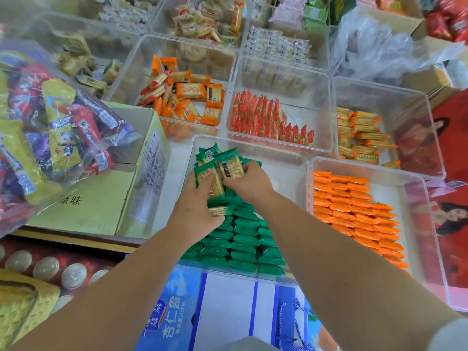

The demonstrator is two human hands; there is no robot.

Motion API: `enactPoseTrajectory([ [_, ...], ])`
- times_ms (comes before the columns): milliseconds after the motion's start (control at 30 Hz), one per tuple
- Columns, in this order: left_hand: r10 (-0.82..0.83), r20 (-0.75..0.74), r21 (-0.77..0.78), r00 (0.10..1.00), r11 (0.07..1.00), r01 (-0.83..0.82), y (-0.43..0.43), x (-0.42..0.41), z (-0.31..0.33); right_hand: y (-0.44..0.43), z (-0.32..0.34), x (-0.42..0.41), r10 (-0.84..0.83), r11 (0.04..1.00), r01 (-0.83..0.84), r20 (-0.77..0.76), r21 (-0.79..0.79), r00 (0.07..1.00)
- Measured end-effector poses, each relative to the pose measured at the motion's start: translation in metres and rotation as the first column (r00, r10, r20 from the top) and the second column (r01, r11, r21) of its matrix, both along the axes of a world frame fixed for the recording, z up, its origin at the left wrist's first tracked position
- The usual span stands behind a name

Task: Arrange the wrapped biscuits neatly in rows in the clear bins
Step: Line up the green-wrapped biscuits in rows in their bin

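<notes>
Fingers (pixel 249 168) of the right hand (pixel 247 184) curl round one green biscuit pack (pixel 231 163), and the left hand (pixel 195 206) grips a green bundle (pixel 212 184), both over the near clear bin (pixel 278 154), just above its tidy green rows (pixel 244 239). Orange packs (pixel 354 206) line the neighbouring bin (pixel 415 178).

A clear bag of bright snack packets (pixel 50 117) rests on a yellow-green carton (pixel 88 211), with silver-topped cans (pixel 73 274) lower left and a blue carton (pixel 228 312) nearest.
</notes>
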State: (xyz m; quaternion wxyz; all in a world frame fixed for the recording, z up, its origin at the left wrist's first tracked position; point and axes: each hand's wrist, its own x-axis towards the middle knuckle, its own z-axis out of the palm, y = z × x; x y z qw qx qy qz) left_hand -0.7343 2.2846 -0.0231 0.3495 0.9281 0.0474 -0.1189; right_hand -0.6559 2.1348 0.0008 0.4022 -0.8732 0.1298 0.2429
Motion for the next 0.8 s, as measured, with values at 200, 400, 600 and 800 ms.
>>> enactPoseTrajectory([
  [200,-0.003,0.043,-0.085,0.999,0.996,0.006,-0.001,0.000,0.000,-0.009,-0.003,-0.012,-0.147,0.968,0.147,-0.016,0.204,0.989],
  [400,-0.034,0.077,-0.249,0.996,0.967,0.053,0.001,-0.010,0.005,-0.023,-0.002,-0.033,-0.232,0.857,0.272,-0.144,0.438,0.962],
  [600,0.025,-0.083,-0.597,0.996,0.799,-0.070,-0.005,-0.035,0.024,-0.041,0.014,-0.067,-0.190,0.729,0.318,-0.266,0.606,0.945],
  [800,-0.015,-0.250,-0.767,0.968,0.614,-0.188,-0.014,-0.054,0.029,-0.053,0.030,-0.101,-0.143,0.553,0.369,-0.351,0.747,0.925],
])
